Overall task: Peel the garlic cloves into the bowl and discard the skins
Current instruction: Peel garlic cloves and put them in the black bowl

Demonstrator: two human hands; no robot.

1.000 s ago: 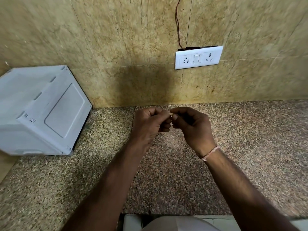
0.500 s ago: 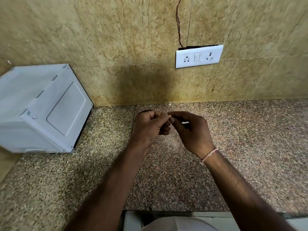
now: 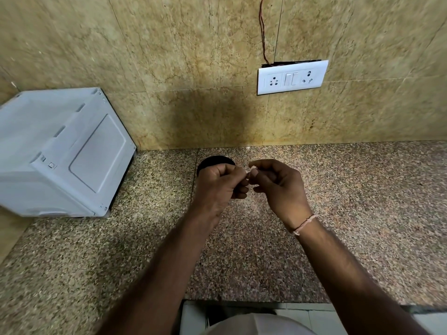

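Above the speckled surface point(image 3: 362, 213), both hands have drifted toward the person, uncovering a dark bowl point(image 3: 212, 162) behind the left hand point(image 3: 219, 183). Left and right hand point(image 3: 278, 184) each pinch the clove point(image 3: 253, 168) between them; peeling seems unfinished.

A dark bowl point(image 3: 216, 162) rim now shows behind the left hand point(image 3: 219, 183); both hands sit lower in view

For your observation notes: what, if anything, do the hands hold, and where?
A garlic clove, pinched at its ends between the fingertips of the left hand and right hand.
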